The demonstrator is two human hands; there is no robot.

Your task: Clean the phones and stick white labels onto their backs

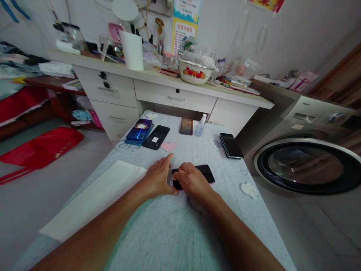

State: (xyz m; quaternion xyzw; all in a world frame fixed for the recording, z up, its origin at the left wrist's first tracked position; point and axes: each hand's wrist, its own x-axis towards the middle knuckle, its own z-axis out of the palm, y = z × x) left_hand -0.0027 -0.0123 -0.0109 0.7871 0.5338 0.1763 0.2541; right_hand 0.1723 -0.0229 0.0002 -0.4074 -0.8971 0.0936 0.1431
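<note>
On cloth-covered table [146, 233], ctr: dark phone [208, 173], lying flat, screen up, directly beneath R hand [193, 182].

R hand: fingers curled, pinching small pale item [175, 175] (too small to ID) at phone's L end; hand hides mid-section of screen.

L hand [159, 178]: fingers close together, thumb spread away, opening facing phone's L end. Thumb tip at near-L corner; contact cannot be confirmed.

Surroundings, table:
- L: long white sheet [96, 203], partly under L hand/forearm.
- Far L: blue phone [138, 130], stacked on another; black phone [159, 136] w/ white label just beside.
- Far ctr: brown item [186, 126], pixelated, ID n/a; clear spray bottle [200, 127] w/ white cap, adj.
- R: phone stack [231, 146], well apart from hands.

Obstructions: white desk [175, 90] w/ drawers at table's far end, carrying floral bowl [196, 73], paper roll [132, 51], pink clock [115, 32] & misc. plastic bags. Washing machine [301, 113], round door shut, R of table. Red bag [42, 145] on floor, L.
</note>
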